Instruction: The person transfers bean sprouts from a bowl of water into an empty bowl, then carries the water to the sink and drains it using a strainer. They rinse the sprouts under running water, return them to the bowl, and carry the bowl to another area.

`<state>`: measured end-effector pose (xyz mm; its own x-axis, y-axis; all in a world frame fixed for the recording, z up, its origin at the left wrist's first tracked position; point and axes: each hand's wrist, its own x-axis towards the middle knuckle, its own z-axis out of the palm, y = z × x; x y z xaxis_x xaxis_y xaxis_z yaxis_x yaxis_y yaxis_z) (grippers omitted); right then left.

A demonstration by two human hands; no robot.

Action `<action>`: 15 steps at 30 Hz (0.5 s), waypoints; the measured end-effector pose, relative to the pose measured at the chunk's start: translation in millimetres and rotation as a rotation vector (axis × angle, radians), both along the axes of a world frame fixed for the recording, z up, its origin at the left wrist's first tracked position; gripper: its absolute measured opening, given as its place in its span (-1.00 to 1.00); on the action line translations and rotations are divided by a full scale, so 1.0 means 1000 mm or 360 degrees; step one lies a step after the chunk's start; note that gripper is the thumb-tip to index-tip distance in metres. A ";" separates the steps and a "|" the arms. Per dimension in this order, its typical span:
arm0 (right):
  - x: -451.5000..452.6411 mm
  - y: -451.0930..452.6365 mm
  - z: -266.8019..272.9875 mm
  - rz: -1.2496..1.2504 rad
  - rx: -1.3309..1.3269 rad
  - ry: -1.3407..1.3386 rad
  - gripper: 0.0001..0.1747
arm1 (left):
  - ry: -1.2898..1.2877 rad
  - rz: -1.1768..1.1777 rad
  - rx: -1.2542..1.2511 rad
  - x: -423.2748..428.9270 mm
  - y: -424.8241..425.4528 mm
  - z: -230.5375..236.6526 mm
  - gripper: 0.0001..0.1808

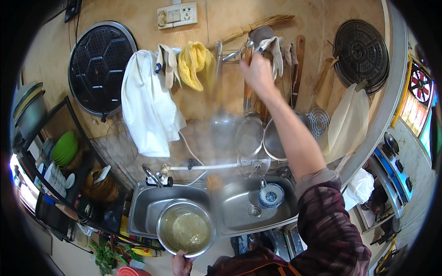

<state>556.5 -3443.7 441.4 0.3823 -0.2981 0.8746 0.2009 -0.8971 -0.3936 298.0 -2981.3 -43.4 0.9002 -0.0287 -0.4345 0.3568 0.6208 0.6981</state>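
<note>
A round stainless-steel bowl (162,234) holds cloudy yellowish liquid. My left hand (181,263) grips its near rim, and the bowl hangs over the front edge of the left sink basin (143,203). My right arm is stretched up to the wall rack. There my right hand (258,71) is at the upper end of a wooden utensil handle (248,88), among hanging tools. Its fingers are partly turned away, so their grip is unclear. Close by, a whitish glove (276,57) hangs to the right, and a ladle-like metal utensil (221,127) to the left looks blurred.
In the right basin (234,214) lies a blue-and-white bowl (271,195). A faucet (157,177) rises behind the left basin. White cloth (148,107) and a yellow towel (193,65) hang on the wall. A black shelf rack (69,203) with dishes stands left.
</note>
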 end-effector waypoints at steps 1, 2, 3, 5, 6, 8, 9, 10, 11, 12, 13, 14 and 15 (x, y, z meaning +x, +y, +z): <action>-0.003 0.001 0.022 -0.0007 -0.0116 -0.0084 -0.61 | -0.0026 0.0013 -0.0126 -0.003 -0.003 0.008 -0.45; -0.010 0.014 0.049 0.0054 -0.0007 -0.0065 -0.55 | -0.0058 0.0046 -0.0237 -0.007 -0.004 0.019 -0.35; -0.019 0.005 0.069 -0.0034 -0.0162 -0.0128 -0.50 | -0.0070 0.0024 -0.0362 -0.005 -0.016 0.039 -0.24; -0.013 -0.022 0.105 -0.0325 -0.0522 -0.0685 -0.33 | -0.0038 0.0032 -0.0243 -0.005 -0.021 0.047 -0.25; -0.032 -0.001 0.122 -0.0156 -0.0127 -0.0544 -0.48 | -0.0031 0.0075 -0.0239 -0.009 -0.017 0.046 -0.25; -0.079 -0.020 0.147 -0.0348 -0.0436 -0.0758 -0.58 | -0.0014 -0.0047 -0.0256 -0.005 -0.026 0.042 -0.25; -0.110 0.006 0.142 -0.0016 -0.0137 -0.0371 -0.62 | -0.0022 -0.0048 -0.0225 -0.006 -0.019 0.039 -0.25; -0.130 0.015 0.131 0.0181 -0.0021 -0.0119 -0.62 | 0.0051 -0.0009 -0.0214 -0.008 -0.018 0.041 -0.27; -0.150 0.024 0.122 0.0346 0.0106 0.0149 -0.62 | 0.0129 0.0032 -0.0208 -0.009 -0.019 0.043 -0.28; -0.173 0.030 0.109 0.0458 0.0238 0.0415 -0.62 | 0.0099 0.0084 -0.0164 -0.009 -0.024 0.044 -0.29; -0.174 0.021 0.102 0.0444 0.0356 0.0729 -0.60 | 0.0071 0.0130 -0.0118 -0.009 -0.028 0.046 -0.31; -0.181 0.008 0.078 0.0406 0.0366 0.0771 -0.57 | 0.0111 0.0056 -0.0081 -0.009 -0.029 0.050 -0.31; -0.192 -0.001 0.058 0.0381 0.0345 0.0782 -0.55 | 0.0116 -0.0005 -0.0068 -0.004 -0.030 0.053 -0.32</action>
